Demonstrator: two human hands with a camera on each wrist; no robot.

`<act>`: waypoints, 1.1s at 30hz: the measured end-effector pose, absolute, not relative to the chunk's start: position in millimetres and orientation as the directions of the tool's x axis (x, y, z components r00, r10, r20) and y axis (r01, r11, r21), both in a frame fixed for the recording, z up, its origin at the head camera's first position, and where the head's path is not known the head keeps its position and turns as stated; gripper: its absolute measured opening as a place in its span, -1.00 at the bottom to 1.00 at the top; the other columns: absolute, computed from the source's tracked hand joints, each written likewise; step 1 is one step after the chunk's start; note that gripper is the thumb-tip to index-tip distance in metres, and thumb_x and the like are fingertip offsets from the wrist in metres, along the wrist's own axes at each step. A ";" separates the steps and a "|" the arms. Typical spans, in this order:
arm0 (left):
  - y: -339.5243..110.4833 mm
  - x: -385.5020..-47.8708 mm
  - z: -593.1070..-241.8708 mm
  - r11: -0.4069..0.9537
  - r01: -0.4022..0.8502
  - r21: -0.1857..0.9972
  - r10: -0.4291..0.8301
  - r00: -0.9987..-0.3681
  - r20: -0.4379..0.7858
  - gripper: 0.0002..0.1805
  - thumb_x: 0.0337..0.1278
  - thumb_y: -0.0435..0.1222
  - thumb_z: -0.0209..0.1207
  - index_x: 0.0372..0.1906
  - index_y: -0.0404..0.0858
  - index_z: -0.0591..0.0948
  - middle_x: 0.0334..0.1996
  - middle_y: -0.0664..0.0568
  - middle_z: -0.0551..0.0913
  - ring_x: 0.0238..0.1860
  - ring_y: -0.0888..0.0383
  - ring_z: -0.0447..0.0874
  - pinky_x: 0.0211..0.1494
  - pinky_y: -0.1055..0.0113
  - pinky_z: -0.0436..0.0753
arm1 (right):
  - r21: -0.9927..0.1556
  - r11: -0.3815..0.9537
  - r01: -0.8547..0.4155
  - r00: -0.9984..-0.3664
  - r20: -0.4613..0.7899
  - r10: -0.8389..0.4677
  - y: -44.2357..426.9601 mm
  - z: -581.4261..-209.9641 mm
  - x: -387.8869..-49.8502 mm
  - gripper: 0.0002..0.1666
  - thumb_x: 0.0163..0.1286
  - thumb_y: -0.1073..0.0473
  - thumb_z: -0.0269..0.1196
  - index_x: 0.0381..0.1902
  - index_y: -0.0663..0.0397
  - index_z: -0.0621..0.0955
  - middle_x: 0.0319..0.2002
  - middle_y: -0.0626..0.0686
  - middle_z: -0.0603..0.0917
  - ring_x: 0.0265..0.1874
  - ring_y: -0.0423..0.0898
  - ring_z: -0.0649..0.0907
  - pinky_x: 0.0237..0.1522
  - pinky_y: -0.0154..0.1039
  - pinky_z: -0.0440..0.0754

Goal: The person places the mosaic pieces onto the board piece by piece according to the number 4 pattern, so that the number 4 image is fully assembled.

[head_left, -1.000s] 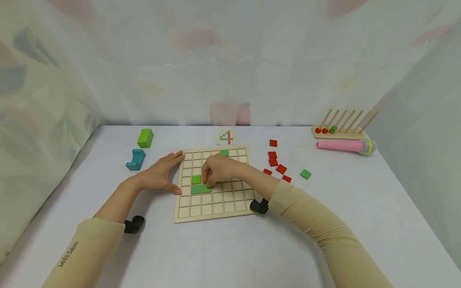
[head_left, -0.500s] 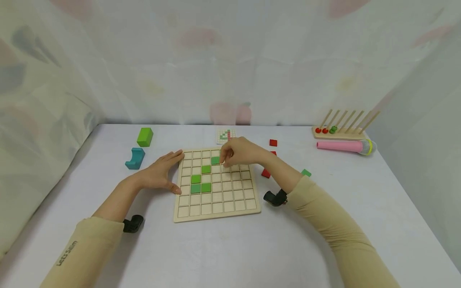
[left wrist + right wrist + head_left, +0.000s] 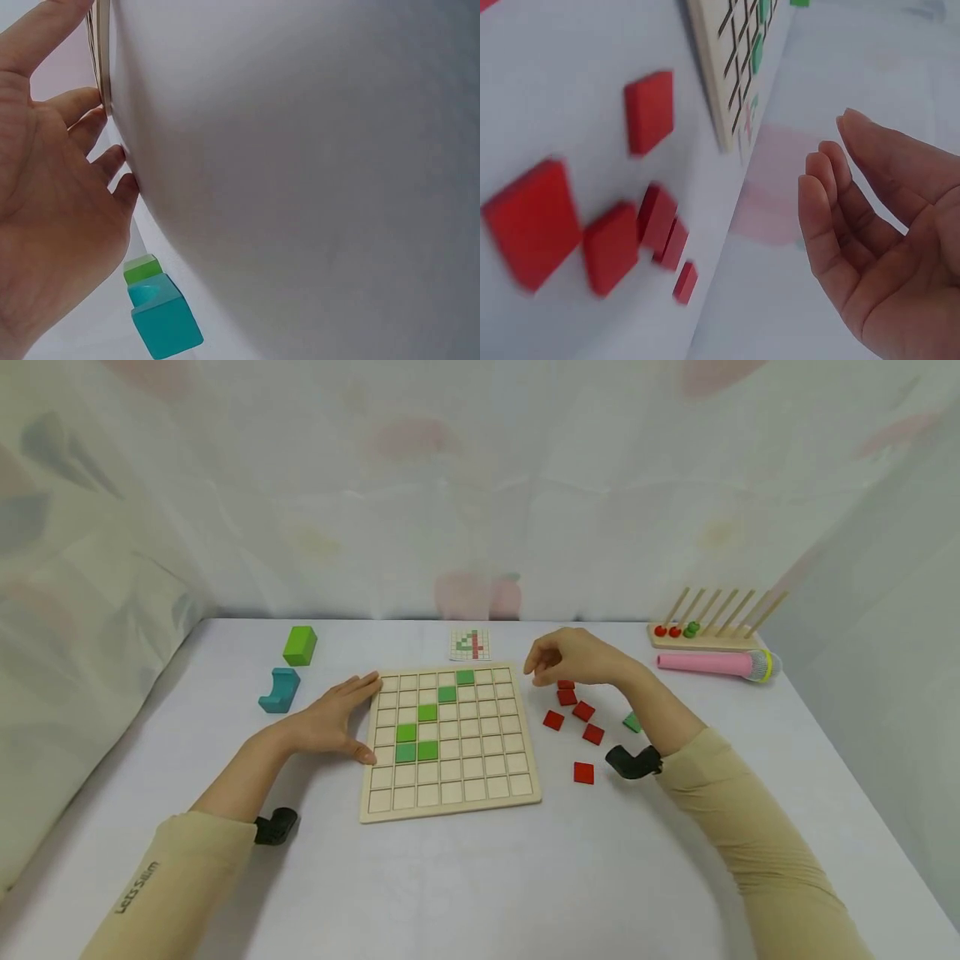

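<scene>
A wooden grid board (image 3: 472,789) lies on the table with several green tiles (image 3: 427,712) in its squares, some set in a diagonal line. My left hand (image 3: 330,720) rests at the board's left edge, thumb and fingers spread along it. My right hand (image 3: 577,658) hovers right of the board's far corner, near the loose red tiles (image 3: 583,711). In the right wrist view its fingers are loosely bent, with nothing between them and the thumb. Part of a red tile is hidden beneath this hand in the head view.
Behind the board lies a small pattern card (image 3: 470,645). A loose green tile (image 3: 632,722) is partly hidden by my right wrist. At left are a green block (image 3: 300,646) and a teal curved block (image 3: 280,691); at back right, a peg stand (image 3: 705,637) and a pink toy microphone (image 3: 705,664).
My right hand has left the lower-left green tiles, crossed the board's far side and moved right over the red tiles. The left hand has stayed at the board's edge.
</scene>
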State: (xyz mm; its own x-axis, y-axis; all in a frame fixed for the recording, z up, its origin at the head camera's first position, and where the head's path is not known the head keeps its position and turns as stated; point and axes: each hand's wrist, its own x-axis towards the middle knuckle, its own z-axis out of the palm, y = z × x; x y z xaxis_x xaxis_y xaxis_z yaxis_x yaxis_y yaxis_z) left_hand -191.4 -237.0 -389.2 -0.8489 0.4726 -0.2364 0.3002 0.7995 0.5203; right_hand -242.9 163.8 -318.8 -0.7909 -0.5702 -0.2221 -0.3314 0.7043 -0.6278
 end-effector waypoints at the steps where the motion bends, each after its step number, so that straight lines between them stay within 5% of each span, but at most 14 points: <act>1: -237.0 -191.4 -389.2 0.799 0.300 0.521 0.473 -0.849 -0.235 0.41 -0.38 0.08 0.57 0.56 -0.38 0.00 0.61 -0.22 -0.12 0.59 -0.38 -0.27 0.55 -0.36 -0.10 | -0.626 0.710 -0.322 -0.793 -0.231 -0.564 170.1 -319.3 -242.4 -0.77 0.30 0.21 0.32 -0.10 0.13 0.69 -0.31 0.02 0.70 -0.29 -0.09 0.63 -0.19 -0.26 0.61; 19: -236.0 -192.1 -391.2 0.803 0.294 0.518 0.466 -0.852 -0.238 0.41 -0.39 0.07 0.57 0.55 -0.38 0.01 0.61 -0.23 -0.11 0.59 -0.38 -0.26 0.56 -0.36 -0.10 | -0.603 0.775 -0.186 -0.763 -0.409 -0.501 274.9 -345.1 -232.9 -0.69 0.27 0.21 0.35 -0.02 0.10 0.66 -0.15 0.08 0.69 -0.13 -0.07 0.62 -0.06 -0.28 0.59; 33: -236.8 -193.6 -392.6 0.803 0.296 0.518 0.468 -0.851 -0.239 0.41 -0.39 0.07 0.57 0.56 -0.38 0.00 0.61 -0.23 -0.11 0.59 -0.38 -0.26 0.55 -0.38 -0.12 | -0.620 0.774 -0.126 -0.740 -0.461 -0.490 299.7 -353.5 -228.4 -0.58 0.11 0.26 0.44 -0.03 0.11 0.66 -0.19 0.09 0.63 -0.18 -0.07 0.55 -0.16 -0.35 0.59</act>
State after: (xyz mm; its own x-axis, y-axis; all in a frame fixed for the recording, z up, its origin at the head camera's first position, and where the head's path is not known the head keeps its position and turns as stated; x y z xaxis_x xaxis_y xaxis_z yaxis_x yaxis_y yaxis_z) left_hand -193.6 -236.8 -392.6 -0.8508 0.4680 -0.2389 0.2960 0.8026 0.5179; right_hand -228.4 299.7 -353.5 -0.7396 -0.4903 -0.4611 -0.1264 0.7741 -0.6204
